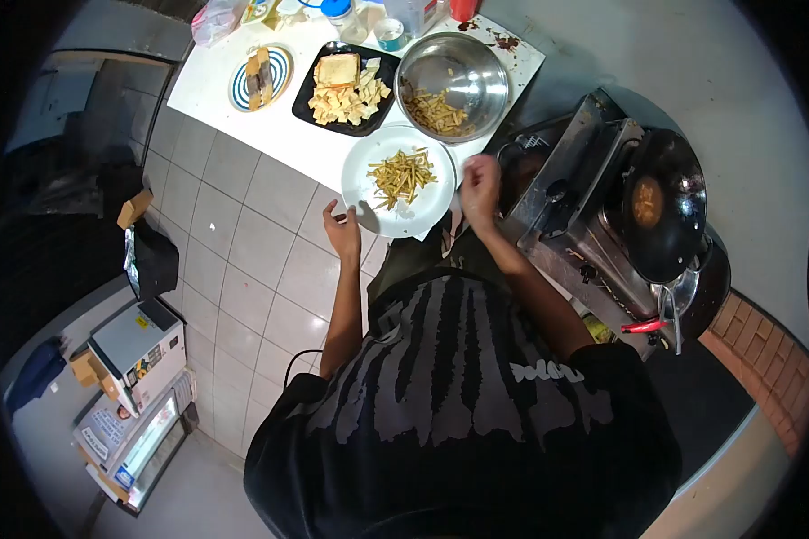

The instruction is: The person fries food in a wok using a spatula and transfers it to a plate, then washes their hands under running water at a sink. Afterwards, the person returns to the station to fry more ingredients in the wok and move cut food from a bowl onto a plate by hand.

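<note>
A white plate (358,171) with a heap of fries or thin golden strips (401,178) sits at the table's near edge. My left hand (342,235) is at the plate's lower left rim, fingers apart, the thumb close to or touching the rim. To the right of the plate is my right hand (481,189), its fingers curled together; whether anything small is in them is hidden. Just beyond the plate, a steel bowl (476,72) contains more strips. Next to it, a black square tray (307,85) bears sliced bread (338,70) and cut pale pieces (346,106).
A blue-striped plate (283,67) with brown wrapped items stands at the table's far left. A blue-lidded jar (342,18) and a small tub (389,34) are at the back. On the right, a gas stove (589,260) carries a black wok (670,238); a red-handled utensil (643,327) lies nearby.
</note>
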Available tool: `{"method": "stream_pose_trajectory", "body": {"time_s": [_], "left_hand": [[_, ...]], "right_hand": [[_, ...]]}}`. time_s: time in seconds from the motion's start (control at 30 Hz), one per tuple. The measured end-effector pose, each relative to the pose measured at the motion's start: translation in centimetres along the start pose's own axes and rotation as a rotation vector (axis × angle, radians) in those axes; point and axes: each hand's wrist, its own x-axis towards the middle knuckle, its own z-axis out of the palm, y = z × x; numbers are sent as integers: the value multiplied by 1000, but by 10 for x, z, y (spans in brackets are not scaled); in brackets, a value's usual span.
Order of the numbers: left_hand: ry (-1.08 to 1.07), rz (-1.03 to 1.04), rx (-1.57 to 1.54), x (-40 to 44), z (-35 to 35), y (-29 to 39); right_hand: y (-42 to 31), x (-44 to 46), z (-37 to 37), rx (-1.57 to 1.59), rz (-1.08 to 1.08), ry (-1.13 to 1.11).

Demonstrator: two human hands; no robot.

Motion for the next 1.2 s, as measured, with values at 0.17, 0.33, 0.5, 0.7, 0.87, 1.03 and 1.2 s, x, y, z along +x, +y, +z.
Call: {"method": "stream_pose_trajectory", "body": {"time_s": [0.17, 0.33, 0.5, 0.7, 0.87, 1.03, 1.2], "left_hand": [[-61, -102, -166, -10, 9, -5], [-48, -102, -163, -14, 11, -5], [-68, -99, -197, -17, 9, -4], [-66, -109, -250, -13, 10, -13], [-89, -108, -253, -13, 8, -12], [-91, -109, -252, -12, 10, -11], [-72, -129, -210, -12, 10, -12]], "right_hand": [[0, -34, 46, -172, -112, -509], [-19, -45, 61, -264, 21, -764], [-19, -53, 57, -266, -316, -772], [-24, -40, 58, -367, -146, -677], [-29, -48, 51, -407, -197, -767], [-30, -46, 42, -373, -202, -818], [-28, -39, 49, -429, -99, -699]]}}
